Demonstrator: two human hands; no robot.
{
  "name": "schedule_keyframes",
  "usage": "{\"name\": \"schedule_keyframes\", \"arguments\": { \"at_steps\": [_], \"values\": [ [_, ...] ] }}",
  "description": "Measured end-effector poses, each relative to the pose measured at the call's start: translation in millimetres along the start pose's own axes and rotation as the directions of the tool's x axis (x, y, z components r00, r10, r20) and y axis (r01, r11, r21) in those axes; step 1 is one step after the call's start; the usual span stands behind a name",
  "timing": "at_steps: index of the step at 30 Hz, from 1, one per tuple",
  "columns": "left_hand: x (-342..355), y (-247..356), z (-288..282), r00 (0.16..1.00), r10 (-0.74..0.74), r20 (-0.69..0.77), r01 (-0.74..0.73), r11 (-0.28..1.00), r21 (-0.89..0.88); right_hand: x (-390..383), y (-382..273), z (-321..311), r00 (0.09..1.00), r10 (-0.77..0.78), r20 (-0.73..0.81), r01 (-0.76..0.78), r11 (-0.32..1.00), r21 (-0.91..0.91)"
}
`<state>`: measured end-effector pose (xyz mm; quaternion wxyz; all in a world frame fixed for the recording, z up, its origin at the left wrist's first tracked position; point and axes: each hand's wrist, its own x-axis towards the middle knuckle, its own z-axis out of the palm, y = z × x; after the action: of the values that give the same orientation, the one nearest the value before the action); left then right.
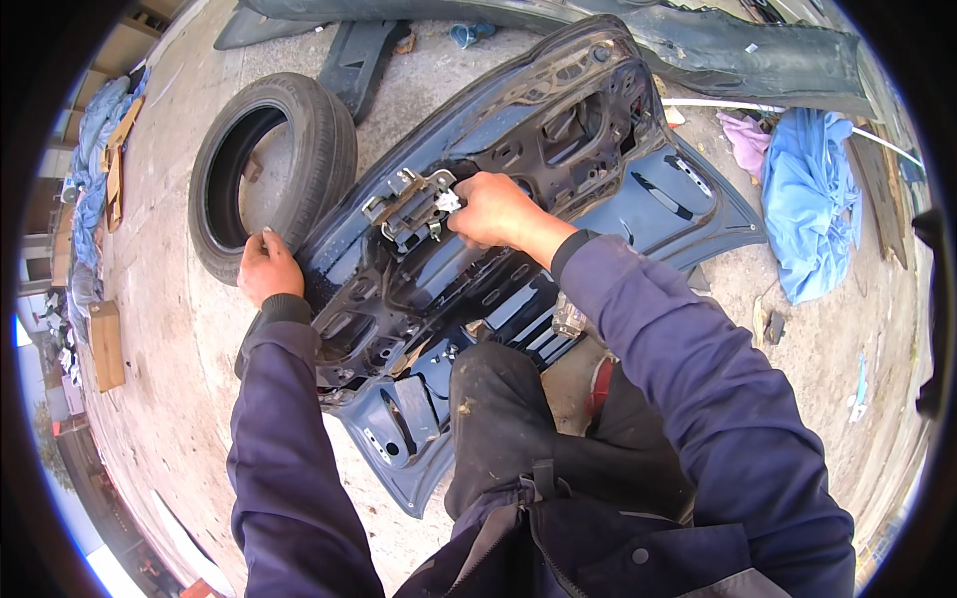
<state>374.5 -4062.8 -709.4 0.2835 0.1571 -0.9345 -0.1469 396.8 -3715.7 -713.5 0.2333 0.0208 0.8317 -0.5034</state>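
Note:
My right hand (495,211) is closed on a metal latch mechanism (407,206) with a dark body and bent brackets. It is held over a dark blue car trunk lid (608,207), which lies with its inner side up. Beside the lid's left edge, my left hand (269,269) has its fingers curled and pinched together, in front of the tyre's lower rim. Whatever those fingers hold, if anything, is too small to make out. The black tyre (334,149) rests tilted on the ground, partly behind the lid.
Long dark bumper-like panels (748,60) lie along the far side. A blue cloth (812,204) and a pink cloth (746,143) sit on the concrete at right. Cardboard (106,346) stands at left. My knee (498,409) is against the lid's near side.

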Motion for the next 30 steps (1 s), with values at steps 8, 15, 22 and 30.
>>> {"name": "schedule_keyframes", "arguments": {
  "at_steps": [8, 15, 22, 30],
  "values": [
    [-0.7, 3.6, -6.5, 1.000, -0.005, -0.004, 0.005, 1.000, -0.016, -4.2, -2.2, -8.1, 0.999, -0.019, 0.040, 0.017, 0.999, 0.049],
    [0.0, 2.1, -3.4, 1.000, 0.010, -0.016, -0.010, 1.000, -0.017, -3.2, 2.3, -10.3, 0.998, -0.033, 0.058, 0.029, 0.997, 0.078],
    [1.6, -0.8, -1.3, 1.000, -0.010, -0.007, 0.010, 0.999, 0.032, -1.4, 14.1, 1.0, 0.998, -0.011, 0.055, -0.008, 0.943, 0.332],
    [2.9, -2.4, 0.5, 1.000, 0.013, -0.025, -0.011, 0.999, 0.043, -13.7, 13.7, 16.4, 0.986, -0.100, -0.135, 0.126, 0.973, 0.193]
  ]
}}
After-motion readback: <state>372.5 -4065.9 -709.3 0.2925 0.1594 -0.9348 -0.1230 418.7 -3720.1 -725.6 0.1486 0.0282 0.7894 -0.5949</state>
